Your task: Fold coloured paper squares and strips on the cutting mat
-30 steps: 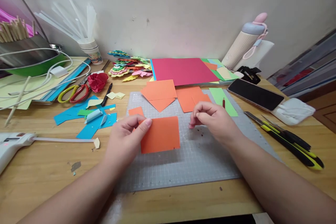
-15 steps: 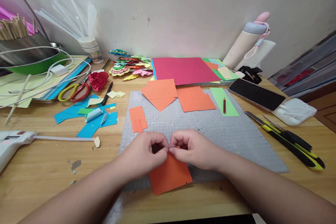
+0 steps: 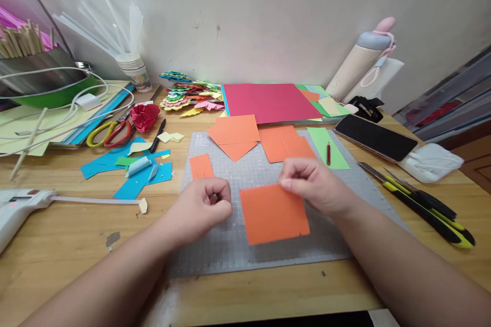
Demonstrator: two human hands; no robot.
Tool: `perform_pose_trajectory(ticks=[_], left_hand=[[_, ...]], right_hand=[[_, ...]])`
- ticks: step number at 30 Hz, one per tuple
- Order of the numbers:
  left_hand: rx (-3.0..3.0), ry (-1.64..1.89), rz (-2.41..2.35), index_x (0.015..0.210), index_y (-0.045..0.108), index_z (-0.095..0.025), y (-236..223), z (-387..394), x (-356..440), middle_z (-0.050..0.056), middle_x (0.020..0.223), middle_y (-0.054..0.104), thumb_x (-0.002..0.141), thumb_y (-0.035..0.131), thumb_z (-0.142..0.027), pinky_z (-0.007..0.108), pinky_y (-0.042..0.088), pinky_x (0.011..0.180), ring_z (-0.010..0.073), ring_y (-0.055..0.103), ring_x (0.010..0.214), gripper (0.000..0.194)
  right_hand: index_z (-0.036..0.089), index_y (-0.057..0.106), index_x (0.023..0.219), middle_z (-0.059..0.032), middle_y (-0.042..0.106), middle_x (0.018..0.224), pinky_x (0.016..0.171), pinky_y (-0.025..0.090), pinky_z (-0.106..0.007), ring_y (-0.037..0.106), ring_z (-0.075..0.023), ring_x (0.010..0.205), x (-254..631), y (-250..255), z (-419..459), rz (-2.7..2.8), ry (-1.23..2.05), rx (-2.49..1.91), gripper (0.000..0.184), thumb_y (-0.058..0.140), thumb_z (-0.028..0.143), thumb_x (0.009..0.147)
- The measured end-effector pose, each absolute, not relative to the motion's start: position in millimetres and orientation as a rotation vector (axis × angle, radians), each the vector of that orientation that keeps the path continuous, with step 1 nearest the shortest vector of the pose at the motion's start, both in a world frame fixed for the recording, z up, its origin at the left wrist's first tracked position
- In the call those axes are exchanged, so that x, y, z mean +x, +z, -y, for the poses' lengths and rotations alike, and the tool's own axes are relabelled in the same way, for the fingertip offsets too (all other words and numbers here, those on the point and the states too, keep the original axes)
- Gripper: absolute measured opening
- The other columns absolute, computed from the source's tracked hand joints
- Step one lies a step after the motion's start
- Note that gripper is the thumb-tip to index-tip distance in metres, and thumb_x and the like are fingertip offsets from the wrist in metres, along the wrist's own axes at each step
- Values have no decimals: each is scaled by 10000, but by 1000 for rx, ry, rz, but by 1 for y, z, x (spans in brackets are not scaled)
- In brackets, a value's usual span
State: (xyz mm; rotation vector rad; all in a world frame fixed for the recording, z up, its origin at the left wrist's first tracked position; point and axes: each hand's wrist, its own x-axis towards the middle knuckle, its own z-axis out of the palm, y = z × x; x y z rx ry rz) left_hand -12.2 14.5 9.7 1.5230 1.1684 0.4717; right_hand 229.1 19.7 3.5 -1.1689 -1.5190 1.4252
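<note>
Fingers of the right hand [image 3: 316, 186] pinch a rectangular orange paper sheet [image 3: 274, 217]; those of the left hand [image 3: 201, 209] press together.

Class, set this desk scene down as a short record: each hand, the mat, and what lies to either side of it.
Right hand: holds orange paper by its upper edge
Left hand: half-curled, apart from that paper
Mat: grey; green strip on it, pencil on the strip
Left of mat: blue scraps, black pen
Right of mat: phone, box cutter
</note>
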Motion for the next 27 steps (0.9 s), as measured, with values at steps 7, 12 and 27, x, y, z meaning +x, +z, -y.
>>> perform_pose_trajectory(ticks=[7,12,27], left_hand=[[1350,724,-1115,751,536,-182,3,-16,-4,-27,689,543,747,600,-352,222,369,558,107,488,620,181],[1360,828,-1161,806,572,-170,-6,-13,-3,-23,707,542,773,631,-324,236,402,593,105,499,644,168],[1402,883,-1082,1103,622,-177,0,-7,-2,38,866,652,830,574,-316,310,499,746,161,595,788,310]], right_hand=[[201,515,677,32,505,633,529,391,-243,464,-103,568,220,-9,-22,1349,1326,-1187,209,618,340,794],[215,506,753,32,528,684,528,432,-230,502,-106,582,202,-14,-14,1057,1535,-1130,247,554,441,841],[212,649,889,-17,693,879,632,510,-248,624,-115,698,201,-17,-12,1099,1650,-1042,166,630,366,832]])
